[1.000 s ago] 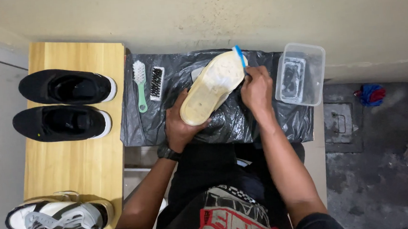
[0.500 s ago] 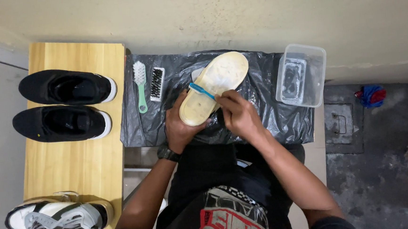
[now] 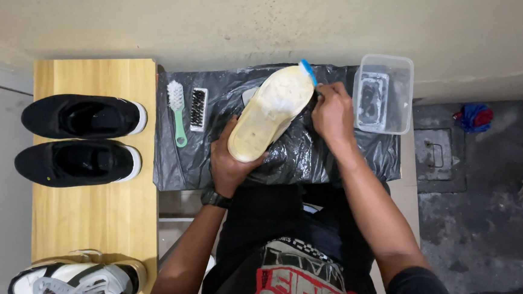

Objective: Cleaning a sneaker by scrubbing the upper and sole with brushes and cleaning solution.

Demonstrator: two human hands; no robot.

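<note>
My left hand grips the heel end of a cream shoe turned sole up over a black plastic sheet. My right hand holds a blue brush against the toe end of the sole. The sole looks wet and soapy. Most of the brush is hidden behind my fingers.
A green-handled brush and a small dark-bristled brush lie on the sheet's left part. A clear plastic tub stands to the right. Two black shoes and a white sneaker rest on a wooden bench.
My right hand slid the brush down to the middle of the sole, then back up to the toe end. The left hand kept its hold.
</note>
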